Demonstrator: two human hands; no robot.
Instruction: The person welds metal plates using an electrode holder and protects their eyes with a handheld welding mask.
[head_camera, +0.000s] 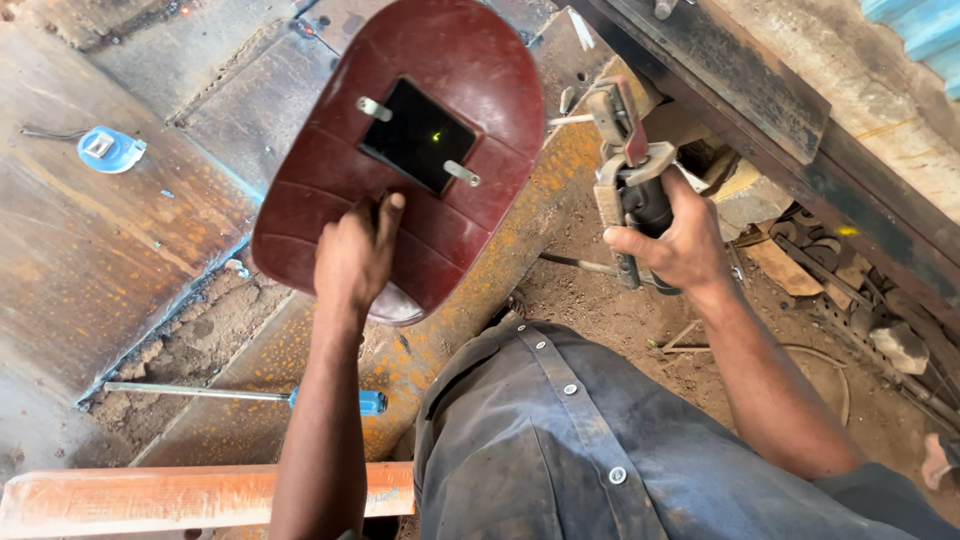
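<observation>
Sleeve and dark shirt cover the lower frame, and the rod tip past the clamp is hard to make out against rusty plate. Left hand (355, 252) presses closed against the back of a smooth, dark red, rounded welding shield (400, 150) with a dark rectangular window. Right hand (672, 240) wraps tightly around a worn metal electrode holder (630, 170), just beside the shield.

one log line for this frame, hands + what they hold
left hand: holds red welding shield | right hand: grips electrode holder | screwdriver: lying on rusty steel plate
</observation>
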